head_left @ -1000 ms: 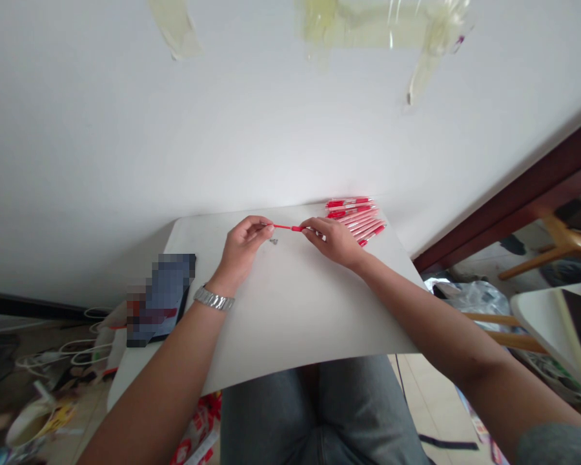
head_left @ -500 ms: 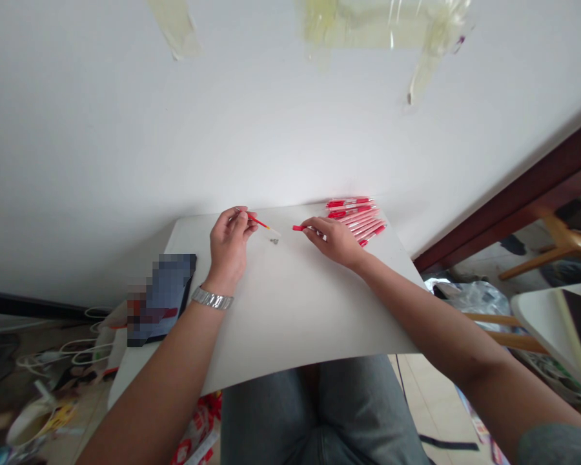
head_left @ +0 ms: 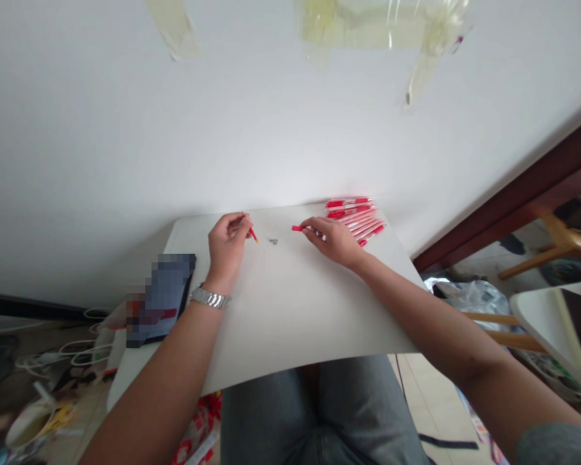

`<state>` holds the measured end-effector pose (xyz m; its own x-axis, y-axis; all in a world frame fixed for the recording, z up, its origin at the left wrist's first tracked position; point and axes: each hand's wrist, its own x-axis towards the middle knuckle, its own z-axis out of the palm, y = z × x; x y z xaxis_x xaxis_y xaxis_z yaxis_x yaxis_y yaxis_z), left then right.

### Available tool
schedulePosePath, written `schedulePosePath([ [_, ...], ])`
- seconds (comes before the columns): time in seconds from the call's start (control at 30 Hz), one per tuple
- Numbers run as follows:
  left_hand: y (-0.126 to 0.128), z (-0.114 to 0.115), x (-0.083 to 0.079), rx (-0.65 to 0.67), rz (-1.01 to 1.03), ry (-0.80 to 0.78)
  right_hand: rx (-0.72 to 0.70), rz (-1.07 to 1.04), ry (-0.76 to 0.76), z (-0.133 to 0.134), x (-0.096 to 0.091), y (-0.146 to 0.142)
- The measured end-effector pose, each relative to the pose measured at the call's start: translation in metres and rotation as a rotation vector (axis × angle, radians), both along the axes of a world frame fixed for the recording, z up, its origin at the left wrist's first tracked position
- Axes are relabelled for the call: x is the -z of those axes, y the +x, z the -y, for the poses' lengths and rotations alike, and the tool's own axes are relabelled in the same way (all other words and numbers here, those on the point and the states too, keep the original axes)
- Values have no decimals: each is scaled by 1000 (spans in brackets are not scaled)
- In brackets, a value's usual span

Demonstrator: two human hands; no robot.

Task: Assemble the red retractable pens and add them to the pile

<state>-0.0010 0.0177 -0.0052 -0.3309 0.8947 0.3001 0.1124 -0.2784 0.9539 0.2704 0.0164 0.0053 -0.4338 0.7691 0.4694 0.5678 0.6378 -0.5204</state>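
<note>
My left hand (head_left: pixel 227 242) is closed on a thin red pen refill (head_left: pixel 252 234), whose tip points down towards the white board (head_left: pixel 290 310) on my lap. My right hand (head_left: pixel 333 240) is closed on a red pen barrel (head_left: pixel 299 228), whose end sticks out to the left of my fingers. Between the two hands a tiny metal spring (head_left: pixel 273 241) lies on the board. A row of several red pens (head_left: pixel 356 216) lies just behind my right hand at the board's far right corner.
A dark flat object (head_left: pixel 162 297), blurred out, lies at the board's left edge. A white wall rises behind the board, with yellowed tape stuck on it. Cables and clutter cover the floor at left. A wooden chair and a white table (head_left: pixel 556 323) stand at right.
The refill was joined to the barrel between both hands. My left hand has drawn it out to the left and turned it tip down. My right hand has stayed put.
</note>
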Motion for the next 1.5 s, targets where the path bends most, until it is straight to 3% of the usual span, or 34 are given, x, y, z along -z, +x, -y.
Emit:
schedulePosePath([
  [0.3, -5, 2, 2, 39, -196, -52, 10, 9, 10, 1, 0, 0],
  [0.53, -11, 5, 3, 4, -498, -28, 3, 17, 24, 0, 0, 0],
  [0.77, -9, 9, 1, -16, -607, -20, -21, 18, 26, 0, 1, 0],
  [0.97, -5, 14, -7, -44, -804, -216, -27, -2, 18, -1, 2, -2],
  [1.5, -1, 17, -13, -11, -885, -272, -40, 4, 14, 0, 1, -1],
])
